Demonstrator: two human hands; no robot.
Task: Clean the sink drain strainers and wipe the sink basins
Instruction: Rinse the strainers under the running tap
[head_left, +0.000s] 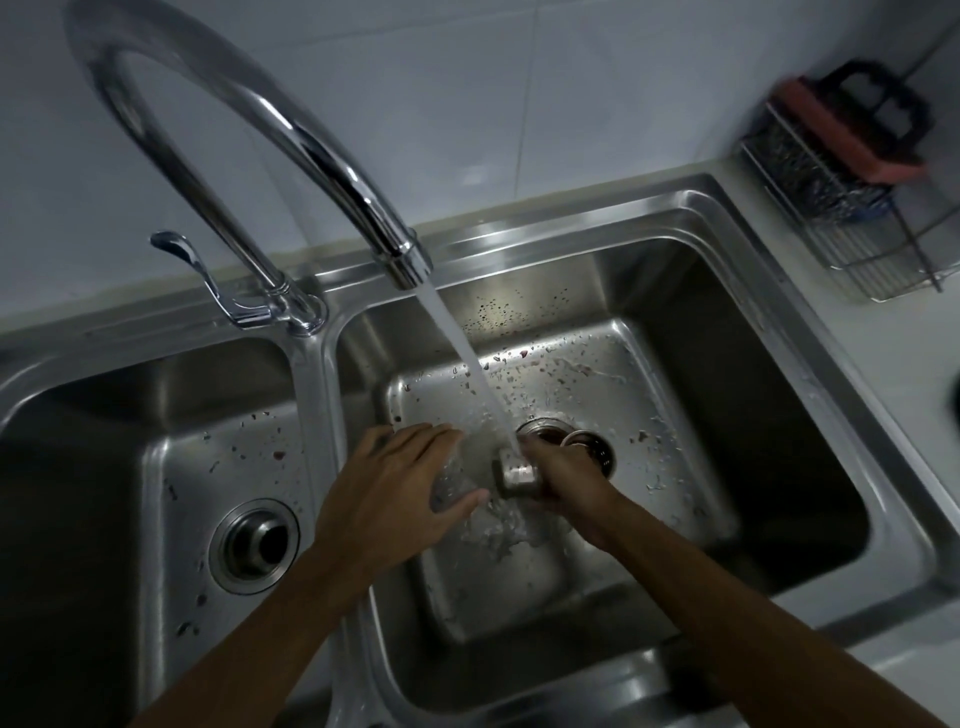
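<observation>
Water runs from the chrome faucet (400, 249) into the right basin (649, 364) of a steel double sink. My right hand (561, 480) grips a small metal drain strainer (517, 475) under the stream, just in front of the open right drain (587, 447). My left hand (400, 493) hovers beside the strainer with fingers spread and straight, water splashing past it. The left basin (171, 415) has its own strainer (255, 545) seated in its drain. Dark specks dot both basin floors.
The faucet lever (179, 249) sticks out at the back left of the sink rim. A wire rack (852, 208) on the right counter holds a pink-backed sponge and a black brush. White tiles line the wall behind.
</observation>
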